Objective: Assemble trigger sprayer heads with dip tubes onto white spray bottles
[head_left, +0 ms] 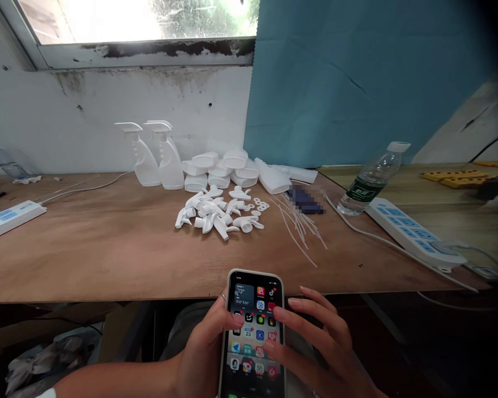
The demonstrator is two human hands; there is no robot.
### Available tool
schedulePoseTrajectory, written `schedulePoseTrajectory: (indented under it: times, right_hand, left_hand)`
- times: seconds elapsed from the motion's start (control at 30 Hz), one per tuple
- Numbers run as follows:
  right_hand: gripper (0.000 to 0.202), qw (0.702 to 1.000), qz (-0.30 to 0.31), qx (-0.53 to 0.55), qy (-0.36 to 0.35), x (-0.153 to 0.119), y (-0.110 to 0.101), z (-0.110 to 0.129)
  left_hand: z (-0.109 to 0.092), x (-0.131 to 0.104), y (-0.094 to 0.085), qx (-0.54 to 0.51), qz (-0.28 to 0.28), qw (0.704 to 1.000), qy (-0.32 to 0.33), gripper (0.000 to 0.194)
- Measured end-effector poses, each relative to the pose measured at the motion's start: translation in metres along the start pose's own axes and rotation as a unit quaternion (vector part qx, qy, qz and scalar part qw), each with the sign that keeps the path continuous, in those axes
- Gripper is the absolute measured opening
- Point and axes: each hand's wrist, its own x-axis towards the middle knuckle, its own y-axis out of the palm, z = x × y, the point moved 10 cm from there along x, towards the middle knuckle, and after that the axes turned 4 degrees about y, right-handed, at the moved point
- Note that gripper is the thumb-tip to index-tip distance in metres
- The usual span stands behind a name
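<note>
A smartphone [255, 354] in a pale case is held upright in front of the table's near edge, its screen lit with rows of app icons. My left hand [203, 337] grips it from the left side, the thumb lying over the screen's left part. My right hand [323, 342] is at the phone's right side with its fingers spread; the fingertips reach over the screen's right edge, and I cannot tell whether they touch it. Beyond the phone, a pile of white spray trigger heads [209, 213] lies on the brown table [108, 243].
Assembled white spray bottles [172, 163] stand at the back, beside several stacked white bottles [219, 166]. Small white rings [260, 205] and thin tubes [301, 226] lie right of the trigger heads. A water bottle [365, 185] and a power strip [415, 232] are at right; another strip [14, 218] is left.
</note>
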Motion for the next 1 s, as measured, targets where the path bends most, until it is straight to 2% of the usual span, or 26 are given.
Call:
schedulePoseTrajectory:
  times: [0.33, 0.63, 1.0]
  right_hand:
    - [0.028, 1.0, -0.005, 0.013, -0.018, 0.0056, -0.0028, 0.0033]
    - [0.028, 1.0, -0.004, 0.009, -0.013, 0.0031, -0.0015, 0.0028]
    - [0.028, 1.0, -0.007, -0.004, -0.018, 0.0013, -0.0023, 0.001]
  left_hand:
    - [-0.0003, -0.0018, -0.0028, 0.015, -0.015, 1.0, -0.004, 0.031]
    - [-0.0029, -0.0005, 0.0019, 0.001, 0.014, 1.0, 0.011, 0.032]
    - [-0.0025, -0.0009, 0.0029, 0.0, 0.011, 1.0, 0.008, 0.033]
